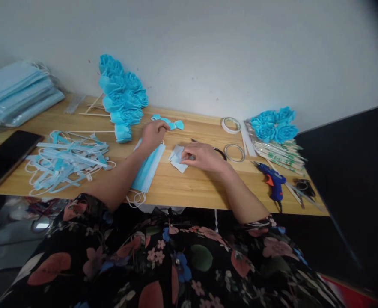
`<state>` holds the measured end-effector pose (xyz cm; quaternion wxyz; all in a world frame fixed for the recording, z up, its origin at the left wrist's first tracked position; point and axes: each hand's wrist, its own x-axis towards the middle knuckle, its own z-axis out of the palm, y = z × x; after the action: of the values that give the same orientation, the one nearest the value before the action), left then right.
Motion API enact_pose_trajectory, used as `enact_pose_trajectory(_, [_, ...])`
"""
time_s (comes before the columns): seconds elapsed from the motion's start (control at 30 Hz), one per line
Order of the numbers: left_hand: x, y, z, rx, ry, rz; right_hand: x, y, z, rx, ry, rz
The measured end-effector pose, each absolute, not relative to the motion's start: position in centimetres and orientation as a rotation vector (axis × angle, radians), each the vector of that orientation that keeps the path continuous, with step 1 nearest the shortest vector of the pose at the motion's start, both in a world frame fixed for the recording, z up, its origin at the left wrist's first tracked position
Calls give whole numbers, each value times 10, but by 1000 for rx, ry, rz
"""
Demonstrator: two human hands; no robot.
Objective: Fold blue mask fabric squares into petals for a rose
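Note:
My left hand (154,133) rests on the wooden table (191,188) with its fingers curled, right beside several small blue cut petals (172,124); whether it holds one I cannot make out. A blue face mask (147,169) lies under my left wrist. My right hand (201,156) presses its fingertips together on a small stack of pale blue cut pieces (177,158). Black-handled scissors (220,152) lie just behind that hand.
Blue mask flowers (121,96) lean on the wall, more flowers on sticks (274,126) lie at the right. Cut strips and ear loops (65,160), a phone (7,156), stacked masks (15,92), tape rolls (233,152) and a blue glue gun (274,179) sit around.

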<state>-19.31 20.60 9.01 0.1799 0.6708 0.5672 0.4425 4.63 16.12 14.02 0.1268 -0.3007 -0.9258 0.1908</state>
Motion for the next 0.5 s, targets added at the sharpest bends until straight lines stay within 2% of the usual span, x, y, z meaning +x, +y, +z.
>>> enact_pose_trajectory(0.13, [-179,196,94,1895,1327,1203,48,163,144,-834,-2742,643])
enact_pose_trajectory(0.3, [-165,180,100,1838,991,913,49,160,146,-859,-2848,821])
enact_pose_trajectory(0.5, [-165,178,103,1920,991,803,49,161,140,-813,-2906,834])
